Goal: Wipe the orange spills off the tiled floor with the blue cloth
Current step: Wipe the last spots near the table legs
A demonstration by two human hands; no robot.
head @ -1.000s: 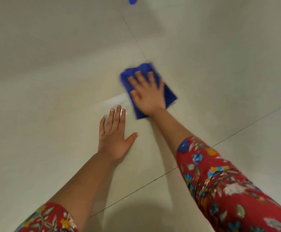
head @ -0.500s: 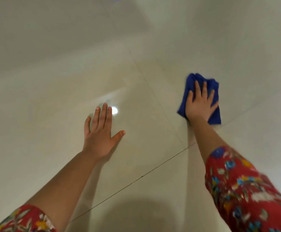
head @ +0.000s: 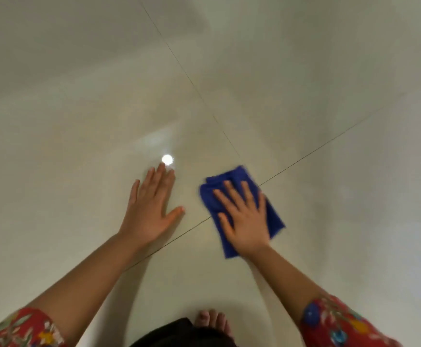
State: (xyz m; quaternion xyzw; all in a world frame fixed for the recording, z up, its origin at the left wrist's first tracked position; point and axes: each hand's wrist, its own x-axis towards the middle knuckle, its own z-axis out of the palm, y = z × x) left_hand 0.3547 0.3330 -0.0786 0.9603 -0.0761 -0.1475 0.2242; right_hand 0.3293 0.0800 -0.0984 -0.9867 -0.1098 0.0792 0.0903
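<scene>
Right now the right hand [head: 245,216] lies flat, fingers spread, pressing the folded blue cloth [head: 242,209] onto the tiled floor [head: 329,96] at centre right of the frame, over a grout line. The left hand [head: 152,209] rests open and empty on the tile beside it, bracing. Wiping well likely means even palm pressure and overlapping strokes. Counted: one cloth, two hands, one bare foot [head: 213,321] at the bottom edge; no orange spill is discernible.

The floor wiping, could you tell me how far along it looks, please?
Done: no orange spill shows on the visible tiled floor. In hand: the right hand presses flat on the blue cloth; the left hand braces. Left: nothing visible; areas out of frame are unknown.
</scene>
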